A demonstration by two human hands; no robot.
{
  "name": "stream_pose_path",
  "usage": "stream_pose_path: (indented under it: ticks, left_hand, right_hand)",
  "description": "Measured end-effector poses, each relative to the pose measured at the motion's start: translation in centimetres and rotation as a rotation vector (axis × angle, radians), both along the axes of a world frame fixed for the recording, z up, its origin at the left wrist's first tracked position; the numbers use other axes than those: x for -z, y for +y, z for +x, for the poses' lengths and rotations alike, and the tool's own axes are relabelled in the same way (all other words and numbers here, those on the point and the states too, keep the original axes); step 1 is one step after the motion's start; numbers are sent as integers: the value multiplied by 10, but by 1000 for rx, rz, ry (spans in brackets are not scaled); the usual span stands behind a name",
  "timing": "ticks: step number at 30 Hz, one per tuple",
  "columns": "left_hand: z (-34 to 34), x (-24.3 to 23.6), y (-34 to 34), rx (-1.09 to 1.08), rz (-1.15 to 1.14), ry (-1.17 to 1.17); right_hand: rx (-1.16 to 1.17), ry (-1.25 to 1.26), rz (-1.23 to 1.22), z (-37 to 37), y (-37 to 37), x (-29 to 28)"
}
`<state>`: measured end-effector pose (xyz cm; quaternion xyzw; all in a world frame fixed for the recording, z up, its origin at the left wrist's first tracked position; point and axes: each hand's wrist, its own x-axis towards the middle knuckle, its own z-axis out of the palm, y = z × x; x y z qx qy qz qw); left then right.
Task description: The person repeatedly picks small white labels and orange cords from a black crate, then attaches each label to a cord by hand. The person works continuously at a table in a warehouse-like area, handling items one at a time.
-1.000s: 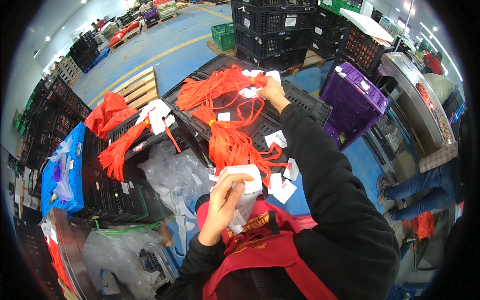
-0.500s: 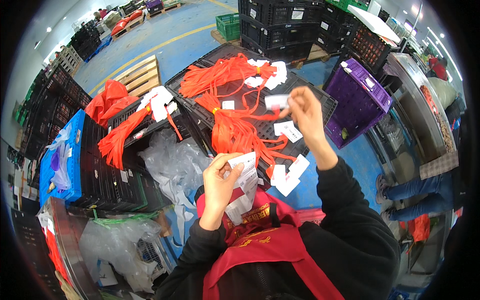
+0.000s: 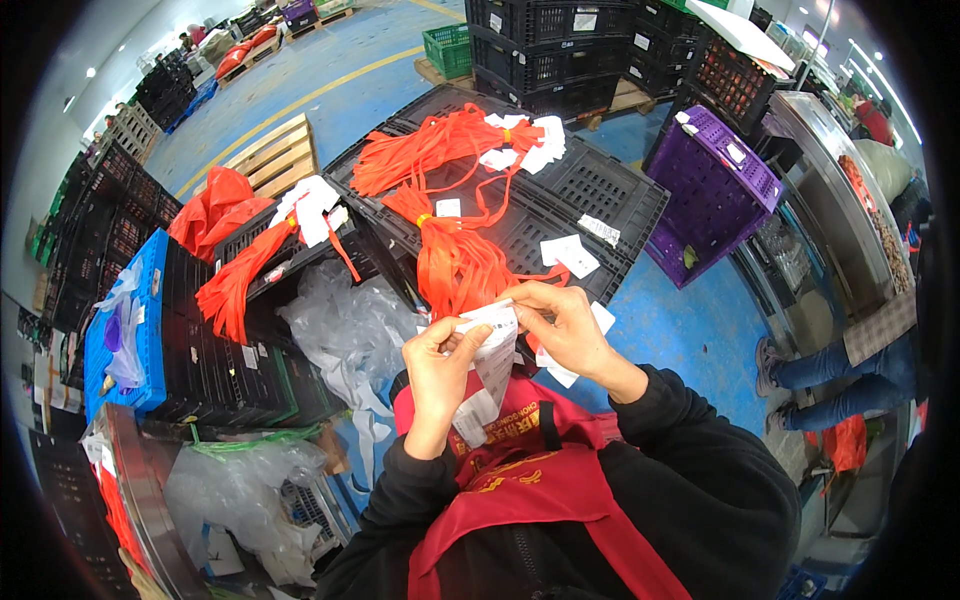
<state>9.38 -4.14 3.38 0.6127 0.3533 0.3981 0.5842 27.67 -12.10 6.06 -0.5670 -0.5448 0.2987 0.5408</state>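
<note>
My left hand (image 3: pixel 440 370) pinches a folded strip of white printed labels (image 3: pixel 492 370) in front of my red apron. My right hand (image 3: pixel 565 330) is closed on the top end of the same strip, its fingers next to the left thumb. Just beyond lies a bundle of red straps (image 3: pixel 458 260) with a yellow band, white tags (image 3: pixel 568 255) beside it. A second bundle (image 3: pixel 400 155) with tags lies higher on the black crates (image 3: pixel 575 180), and a third (image 3: pixel 247 275) hangs at the left over a crate's edge.
Clear plastic bags (image 3: pixel 345 325), a blue crate (image 3: pixel 105 350) and wooden pallet (image 3: pixel 270 160) stand left. A purple crate (image 3: pixel 705 200), steel table (image 3: pixel 840 200) and another person's jeaned legs (image 3: pixel 840 390) are right. Stacked black crates (image 3: pixel 535 55) and a green one (image 3: pixel 447 50) are behind.
My right hand has moved from the upper bundle's tags, lifting a white tag in between, down toward me and onto the label strip. My left hand stays on the strip, slightly shifted.
</note>
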Motion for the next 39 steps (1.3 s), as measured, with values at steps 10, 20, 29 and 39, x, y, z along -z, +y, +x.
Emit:
stream_pose_path:
  ticks: [10, 20, 29, 39]
  left_hand:
    - [0, -3, -2, 12, -74, -97]
    - [0, 1, -3, -16, 79, 30]
    - [-22, -7, 17, -110, 10, -126]
    - [-14, -17, -1, -97, 91, -204]
  right_hand:
    - [-32, -94, 40, 1, -3, -8]
    - [20, -203, 76, -4, -4, -14]
    - [338, 47, 33, 60, 4, -4]
    - [216, -720, -444, 172, 97, -16]
